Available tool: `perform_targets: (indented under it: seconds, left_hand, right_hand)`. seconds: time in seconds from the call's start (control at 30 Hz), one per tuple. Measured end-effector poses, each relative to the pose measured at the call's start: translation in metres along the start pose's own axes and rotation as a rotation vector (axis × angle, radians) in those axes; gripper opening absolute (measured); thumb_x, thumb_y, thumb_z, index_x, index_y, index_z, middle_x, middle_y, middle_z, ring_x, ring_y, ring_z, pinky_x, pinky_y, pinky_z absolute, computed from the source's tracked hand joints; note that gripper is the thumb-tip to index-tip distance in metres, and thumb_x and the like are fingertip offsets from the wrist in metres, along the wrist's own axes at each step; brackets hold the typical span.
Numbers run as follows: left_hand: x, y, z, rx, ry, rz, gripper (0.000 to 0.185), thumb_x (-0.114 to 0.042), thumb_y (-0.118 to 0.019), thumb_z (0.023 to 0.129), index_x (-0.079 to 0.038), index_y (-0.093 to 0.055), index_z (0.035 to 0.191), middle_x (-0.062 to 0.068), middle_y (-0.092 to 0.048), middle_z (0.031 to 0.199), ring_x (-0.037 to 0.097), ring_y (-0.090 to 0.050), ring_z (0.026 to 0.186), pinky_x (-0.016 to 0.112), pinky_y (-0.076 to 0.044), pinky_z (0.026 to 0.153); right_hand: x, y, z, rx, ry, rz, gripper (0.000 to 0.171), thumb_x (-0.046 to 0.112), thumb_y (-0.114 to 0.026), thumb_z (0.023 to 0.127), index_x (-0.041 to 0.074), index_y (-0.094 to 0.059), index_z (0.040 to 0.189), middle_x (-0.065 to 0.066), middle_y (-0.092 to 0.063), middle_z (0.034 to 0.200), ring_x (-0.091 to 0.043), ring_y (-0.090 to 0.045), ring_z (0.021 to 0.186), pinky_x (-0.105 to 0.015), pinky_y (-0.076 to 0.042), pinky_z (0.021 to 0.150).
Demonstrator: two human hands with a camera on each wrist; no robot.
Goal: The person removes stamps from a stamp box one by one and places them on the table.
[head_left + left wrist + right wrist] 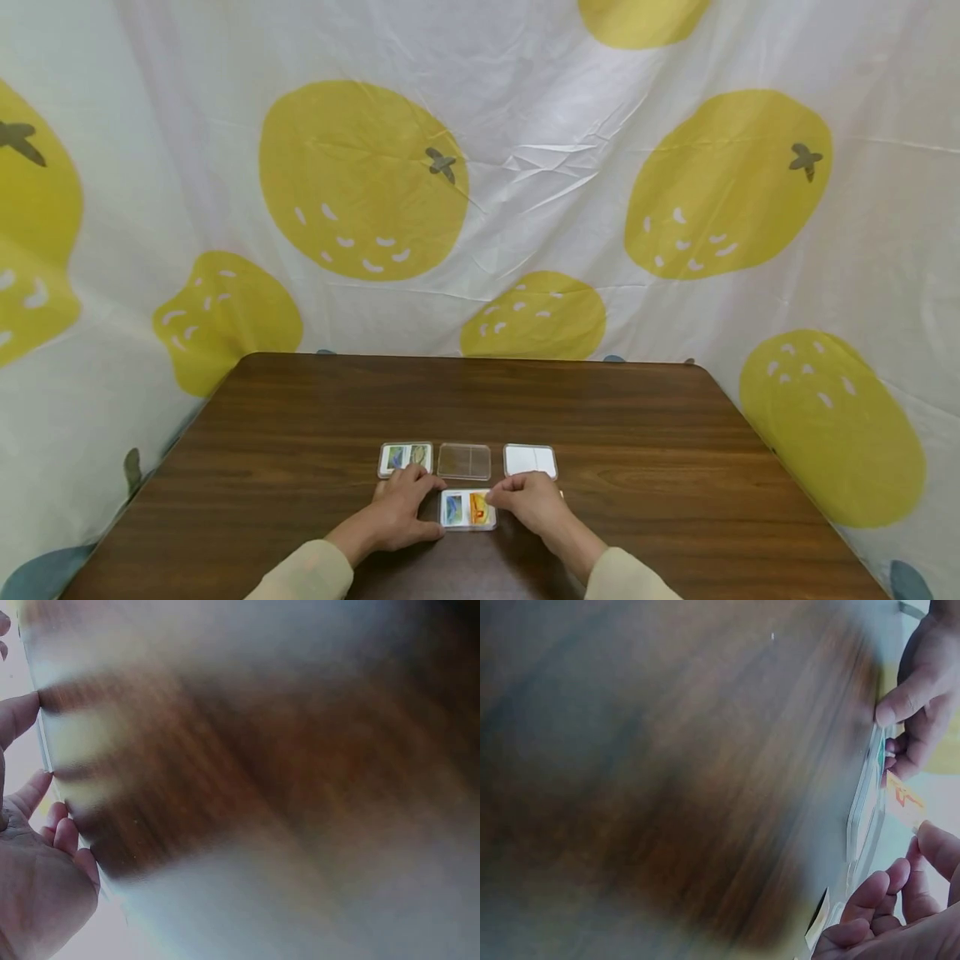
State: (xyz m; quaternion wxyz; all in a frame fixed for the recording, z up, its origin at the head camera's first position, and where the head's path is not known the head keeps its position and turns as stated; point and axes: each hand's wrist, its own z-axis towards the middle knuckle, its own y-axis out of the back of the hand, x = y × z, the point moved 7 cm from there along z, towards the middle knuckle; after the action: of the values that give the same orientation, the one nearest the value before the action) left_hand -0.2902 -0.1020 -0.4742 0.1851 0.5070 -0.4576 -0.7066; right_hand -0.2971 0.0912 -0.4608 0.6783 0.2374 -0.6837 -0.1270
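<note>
A clear card case (467, 509) lies near the table's front edge with a blue card and an orange card (480, 507) in it. My left hand (405, 502) grips the case's left edge with curled fingers. My right hand (525, 498) pinches the orange card at the case's right side. In the right wrist view the orange card (904, 805) stands tilted up from the clear case (861, 806), my right hand's fingers (934, 847) touch it, and my left hand (919, 690) holds the far edge. The left wrist view is blurred; it shows my left hand (37, 855).
Behind the hands stand three more cases in a row: one with pictures (405, 458), an empty clear one (464, 461), and a white one (530, 460). The brown wooden table (637, 417) is backed by a white cloth with yellow fruit prints.
</note>
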Motion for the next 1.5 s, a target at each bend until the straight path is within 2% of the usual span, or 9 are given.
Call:
perform_targets:
  seconds: [0.2, 0.4, 0.7, 0.83, 1.07, 1.27, 1.5]
  left_hand:
    - [0.001, -0.001, 0.001, 0.001, 0.003, 0.002, 0.053, -0.033, -0.080, 0.079, -0.012, -0.060, 0.124, 0.008, -0.047, 0.120, 0.034, -0.043, 0.116, 0.056, -0.032, 0.090]
    - [0.003, -0.002, 0.001, -0.001, 0.005, -0.003, 0.053, -0.033, -0.080, 0.079, -0.012, -0.060, 0.124, 0.007, -0.047, 0.118, 0.033, -0.043, 0.115, 0.056, -0.032, 0.090]
    - [0.003, -0.001, -0.001, -0.009, -0.003, -0.003, 0.053, -0.034, -0.080, 0.079, -0.012, -0.061, 0.123, 0.006, -0.047, 0.118, 0.033, -0.043, 0.114, 0.055, -0.032, 0.089]
    - [0.003, -0.001, 0.000, 0.000, 0.001, -0.001, 0.053, -0.034, -0.080, 0.079, -0.013, -0.060, 0.124, 0.006, -0.047, 0.119, 0.033, -0.043, 0.115, 0.055, -0.032, 0.089]
    - [0.002, -0.001, 0.000, 0.011, 0.001, -0.010, 0.053, -0.034, -0.080, 0.080, -0.012, -0.060, 0.124, 0.006, -0.047, 0.119, 0.033, -0.042, 0.115, 0.055, -0.031, 0.089]
    - [0.002, -0.002, 0.000, 0.019, 0.007, -0.009, 0.053, -0.034, -0.080, 0.081, -0.012, -0.060, 0.125, 0.007, -0.047, 0.119, 0.033, -0.042, 0.115, 0.056, -0.031, 0.090]
    - [0.002, -0.002, 0.000, 0.018, -0.003, -0.005, 0.052, -0.033, -0.080, 0.081, -0.012, -0.060, 0.124, 0.007, -0.047, 0.119, 0.034, -0.043, 0.114, 0.056, -0.031, 0.089]
  right_hand:
    - [0.000, -0.003, -0.008, 0.061, 0.002, 0.071, 0.017, 0.017, -0.076, 0.084, 0.000, -0.074, 0.087, 0.000, -0.068, 0.087, -0.014, -0.054, 0.083, -0.033, -0.042, 0.075]
    - [-0.001, -0.007, -0.014, 0.094, 0.055, 0.141, 0.017, 0.014, -0.076, 0.084, -0.003, -0.073, 0.086, 0.000, -0.067, 0.081, -0.013, -0.055, 0.077, -0.031, -0.043, 0.070]
    - [-0.002, -0.011, -0.020, 0.169, 0.139, 0.108, 0.013, 0.018, -0.075, 0.088, 0.005, -0.073, 0.086, 0.003, -0.065, 0.078, -0.012, -0.053, 0.072, -0.026, -0.043, 0.064]
    - [-0.004, -0.012, -0.025, 0.184, 0.167, 0.113, 0.012, 0.015, -0.074, 0.088, 0.003, -0.073, 0.086, 0.003, -0.063, 0.076, -0.009, -0.053, 0.069, -0.023, -0.042, 0.062]
    - [-0.012, -0.012, -0.033, 0.196, 0.122, 0.157, 0.014, 0.015, -0.074, 0.088, 0.001, -0.073, 0.088, 0.003, -0.063, 0.078, -0.009, -0.053, 0.072, -0.023, -0.042, 0.063]
    - [-0.014, -0.009, -0.041, 0.164, 0.137, 0.099, 0.012, 0.018, -0.074, 0.088, 0.006, -0.074, 0.088, 0.002, -0.067, 0.086, -0.013, -0.055, 0.080, -0.025, -0.044, 0.068]
    - [-0.020, -0.008, -0.046, 0.059, 0.141, -0.017, 0.009, 0.020, -0.077, 0.086, 0.013, -0.072, 0.083, 0.003, -0.061, 0.081, -0.011, -0.054, 0.071, -0.026, -0.044, 0.062]
